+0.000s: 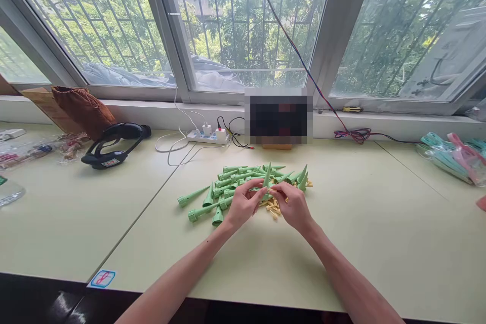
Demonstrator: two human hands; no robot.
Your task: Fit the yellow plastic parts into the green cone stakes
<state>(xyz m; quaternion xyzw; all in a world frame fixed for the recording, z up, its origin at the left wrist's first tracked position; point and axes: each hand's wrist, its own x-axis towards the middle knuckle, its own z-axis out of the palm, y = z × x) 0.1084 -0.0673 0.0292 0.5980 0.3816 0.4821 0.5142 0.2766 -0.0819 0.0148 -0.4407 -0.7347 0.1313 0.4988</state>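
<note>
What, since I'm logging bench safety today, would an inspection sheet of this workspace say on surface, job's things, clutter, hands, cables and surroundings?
Surface: pale table, marked label at a front corner.
Job's things: green cones piled loosely; small yellow pieces beside the hands.
Clutter: brown pouch and black headset-like device at left; bagged items at right.
Left hand: holds an upright green cone.
Right hand: fingertips at that cone's base; exact grip too small to tell.
Cables: white ones loop loosely by a power strip; coloured wires bunch at right.
Surroundings: barred windows, trees outside.
</note>
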